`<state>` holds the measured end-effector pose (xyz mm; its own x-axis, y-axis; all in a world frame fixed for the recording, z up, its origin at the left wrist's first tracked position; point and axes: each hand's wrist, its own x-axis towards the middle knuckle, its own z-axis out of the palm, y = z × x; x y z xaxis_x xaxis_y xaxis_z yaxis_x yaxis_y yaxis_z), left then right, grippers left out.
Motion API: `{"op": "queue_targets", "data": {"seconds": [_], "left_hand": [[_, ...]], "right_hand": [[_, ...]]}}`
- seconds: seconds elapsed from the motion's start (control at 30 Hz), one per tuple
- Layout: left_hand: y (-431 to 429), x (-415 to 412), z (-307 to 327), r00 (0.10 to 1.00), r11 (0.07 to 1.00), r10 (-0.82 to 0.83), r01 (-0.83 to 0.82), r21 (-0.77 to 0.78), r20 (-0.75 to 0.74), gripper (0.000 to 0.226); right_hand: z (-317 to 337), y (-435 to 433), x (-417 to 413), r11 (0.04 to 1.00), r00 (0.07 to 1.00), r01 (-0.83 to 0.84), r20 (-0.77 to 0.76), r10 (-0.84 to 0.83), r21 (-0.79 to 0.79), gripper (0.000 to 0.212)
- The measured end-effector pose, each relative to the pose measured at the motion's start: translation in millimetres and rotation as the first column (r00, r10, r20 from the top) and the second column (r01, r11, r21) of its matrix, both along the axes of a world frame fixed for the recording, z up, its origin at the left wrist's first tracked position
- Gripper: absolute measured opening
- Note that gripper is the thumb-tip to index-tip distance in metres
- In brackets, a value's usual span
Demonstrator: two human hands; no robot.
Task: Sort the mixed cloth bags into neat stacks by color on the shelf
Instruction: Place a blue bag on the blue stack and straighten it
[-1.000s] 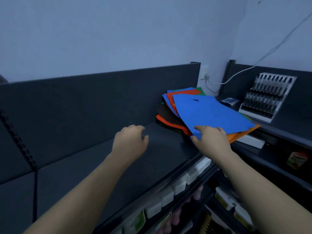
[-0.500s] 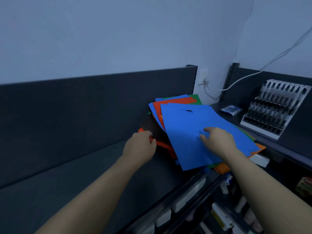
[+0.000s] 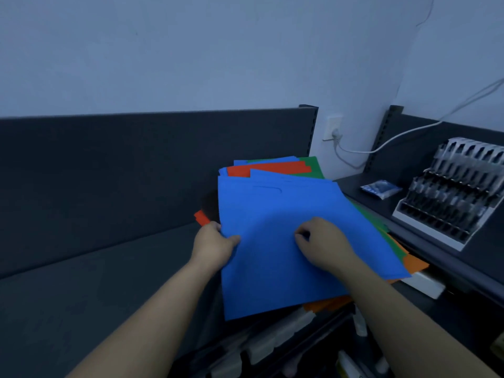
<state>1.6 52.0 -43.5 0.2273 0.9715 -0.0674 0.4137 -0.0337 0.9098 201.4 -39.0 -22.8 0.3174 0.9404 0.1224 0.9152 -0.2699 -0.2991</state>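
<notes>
A mixed pile of flat cloth bags lies on the dark shelf (image 3: 81,296) near its right end. On top is a large blue bag (image 3: 272,214) with a cut-out handle. Under it show red bags (image 3: 268,168), a green bag (image 3: 311,166), orange bags (image 3: 414,264) and a black one (image 3: 211,204). My left hand (image 3: 214,245) grips the blue bag's left edge, thumb on top. My right hand (image 3: 320,242) lies on the middle of the blue bag with curled fingers that pinch the cloth.
A dark back panel (image 3: 136,165) runs behind the shelf. To the right stands a second shelf with a white rack of small packs (image 3: 452,197) and a blue packet (image 3: 380,188). A white cable (image 3: 354,151) hangs from a wall socket. Lower shelves hold small goods.
My left hand went from the bare shelf to the pile and took the blue bag's left edge. My right hand slid from the bag's near corner to its middle. The view moved closer.
</notes>
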Motion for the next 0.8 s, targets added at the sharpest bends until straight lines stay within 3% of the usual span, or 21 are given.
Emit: {"op": "queue_targets", "data": {"seconds": [0.1, 0.23, 0.3, 0.43, 0.5, 0.57, 0.7, 0.73, 0.8], "left_hand": [[1, -7, 1, 0.99, 0.994, 0.11, -0.109, -0.013, 0.083, 0.012], [2, -15, 4, 0.968, 0.985, 0.17, -0.164, -0.043, 0.184, 0.012], [2, -15, 1, 0.965, 0.988, 0.141, -0.122, -0.1, 0.221, 0.014], [-5, -8, -1, 0.961, 0.987, 0.047, -0.003, -0.161, 0.271, 0.031], [-6, -7, 0, 0.966, 0.99, 0.061, -0.027, -0.136, 0.251, 0.041], [-6, -9, 3, 0.969, 0.986, 0.137, -0.114, -0.12, 0.207, 0.045], [-2, -17, 8, 0.973, 0.982, 0.183, -0.174, -0.068, 0.143, 0.042], [-1, -18, 8, 0.974, 0.983, 0.175, -0.166, -0.073, 0.143, 0.038], [-1, -18, 7, 0.974, 0.984, 0.148, -0.126, -0.128, 0.174, 0.031]], "right_hand": [[7, -1, 7, 0.997, 0.994, 0.057, -0.094, -0.052, 0.056, 0.027], [9, -3, 42, 0.95, 0.952, 0.298, 0.101, -0.289, -0.092, 0.035], [4, -2, 47, 0.953, 0.959, 0.281, 0.067, -0.275, -0.116, 0.034], [-5, 2, 37, 0.99, 0.984, 0.135, -0.125, -0.129, 0.038, 0.025], [-4, 1, 33, 0.991, 0.979, 0.09, -0.189, -0.07, 0.099, 0.016], [0, -1, 36, 0.985, 0.968, 0.131, -0.229, -0.103, 0.108, 0.031], [2, -4, 51, 0.959, 0.958, 0.281, 0.07, -0.278, -0.037, 0.046], [1, -3, 52, 0.955, 0.955, 0.291, 0.085, -0.285, -0.063, 0.049], [-1, 1, 48, 0.966, 0.967, 0.253, -0.026, -0.254, -0.045, 0.05]]}}
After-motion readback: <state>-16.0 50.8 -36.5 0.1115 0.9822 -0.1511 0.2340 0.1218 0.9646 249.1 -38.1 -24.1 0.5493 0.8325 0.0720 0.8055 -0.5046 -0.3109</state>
